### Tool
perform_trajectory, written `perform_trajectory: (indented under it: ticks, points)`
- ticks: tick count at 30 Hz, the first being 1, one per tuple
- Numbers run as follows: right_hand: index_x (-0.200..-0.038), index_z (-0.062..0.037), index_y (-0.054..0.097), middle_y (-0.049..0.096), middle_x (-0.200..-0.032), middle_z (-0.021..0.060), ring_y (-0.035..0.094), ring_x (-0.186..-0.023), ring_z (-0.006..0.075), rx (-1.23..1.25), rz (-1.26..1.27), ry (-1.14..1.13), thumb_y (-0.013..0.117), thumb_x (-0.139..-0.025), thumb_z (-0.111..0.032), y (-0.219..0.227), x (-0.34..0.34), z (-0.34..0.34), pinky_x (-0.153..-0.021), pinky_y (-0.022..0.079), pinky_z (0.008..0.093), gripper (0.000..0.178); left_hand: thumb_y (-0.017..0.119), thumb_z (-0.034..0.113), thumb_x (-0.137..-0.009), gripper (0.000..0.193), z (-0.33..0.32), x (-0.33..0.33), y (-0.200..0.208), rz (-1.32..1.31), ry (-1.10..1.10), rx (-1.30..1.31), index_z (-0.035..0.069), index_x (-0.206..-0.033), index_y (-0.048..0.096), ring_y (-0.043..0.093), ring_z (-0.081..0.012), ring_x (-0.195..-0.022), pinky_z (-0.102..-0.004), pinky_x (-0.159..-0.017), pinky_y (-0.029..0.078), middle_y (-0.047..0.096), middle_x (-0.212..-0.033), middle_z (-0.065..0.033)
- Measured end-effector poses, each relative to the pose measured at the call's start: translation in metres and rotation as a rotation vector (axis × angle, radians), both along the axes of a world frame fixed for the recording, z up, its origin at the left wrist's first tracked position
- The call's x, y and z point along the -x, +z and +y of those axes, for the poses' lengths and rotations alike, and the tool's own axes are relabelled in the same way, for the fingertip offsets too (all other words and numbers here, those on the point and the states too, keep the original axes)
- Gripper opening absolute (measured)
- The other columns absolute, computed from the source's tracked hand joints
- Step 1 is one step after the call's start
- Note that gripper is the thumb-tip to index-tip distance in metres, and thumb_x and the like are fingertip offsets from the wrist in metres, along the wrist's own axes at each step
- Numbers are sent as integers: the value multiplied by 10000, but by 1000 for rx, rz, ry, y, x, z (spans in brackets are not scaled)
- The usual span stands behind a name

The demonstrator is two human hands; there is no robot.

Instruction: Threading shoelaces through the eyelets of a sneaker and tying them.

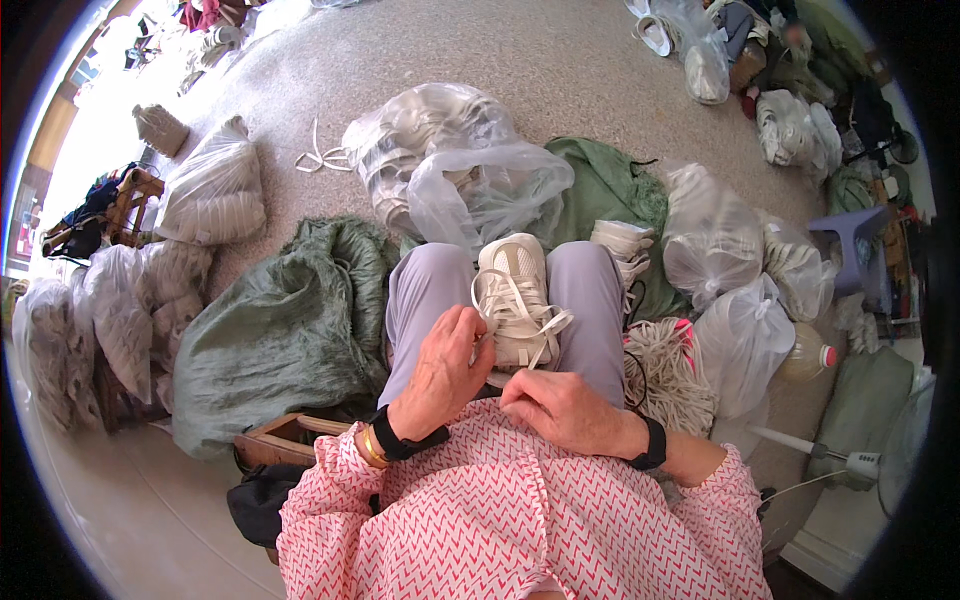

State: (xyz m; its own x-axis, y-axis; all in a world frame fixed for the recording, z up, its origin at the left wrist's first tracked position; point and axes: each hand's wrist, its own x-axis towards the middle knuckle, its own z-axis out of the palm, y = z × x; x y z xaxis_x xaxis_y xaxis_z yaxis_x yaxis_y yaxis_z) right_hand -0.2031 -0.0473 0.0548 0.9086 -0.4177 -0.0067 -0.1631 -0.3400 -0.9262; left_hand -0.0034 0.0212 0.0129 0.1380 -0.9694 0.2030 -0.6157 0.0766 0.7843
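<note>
Between two knees, one white shoe (512, 295), left hand (447, 365) and right hand (560, 405) each pinching its lace (545, 330).

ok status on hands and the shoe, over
Left hand on the laces at the shoe's side, grip unclear. Right hand at the shoe's heel end. White shoe rests between the knees, laces loose. Nothing blocking the shoe.

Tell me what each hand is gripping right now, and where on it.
The left hand pinches a flat white shoelace beside the eyelets of the white sneaker on the lap. The right hand rests at the sneaker's heel; its grip cannot be told.
</note>
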Motion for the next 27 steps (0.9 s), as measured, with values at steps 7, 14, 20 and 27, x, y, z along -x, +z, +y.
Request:
perform_trajectory:
  ticks: [7,14,20,27]
  points:
    - [-953,-21,623,655,-910,152,683,-820,378,227,99,-270,696,-930,-99,-21,-20,-16,-711,538,452,109,654,-42,-887,175,2,1,-2,48,17,-26,-27,-1015,536,610,-383,-825,-453,-717,502,568,-896,-182]
    - [-917,-35,624,644,-896,157,682,-793,375,461,166,-267,689,-909,-128,-42,-41,-19,-685,540,465,113,645,-44,-893,160,2,2,-8,25,29,23,-26,-1007,533,616,-373,-790,-431,-697,516,569,-888,-180]
    - [-883,-24,626,652,-848,147,670,-752,359,414,184,-226,694,-889,-85,-18,-15,-12,-652,523,450,92,652,-38,-873,151,0,4,-12,113,76,-10,-27,-977,543,642,-287,-729,-379,-638,521,584,-882,-152]
    - [-866,-1,665,666,-811,136,679,-730,326,92,218,-111,734,-890,-84,-4,45,-6,-652,535,411,110,643,-25,-864,150,-4,5,-10,225,111,-86,-22,-1000,579,625,-228,-713,-323,-638,507,594,-882,-137]
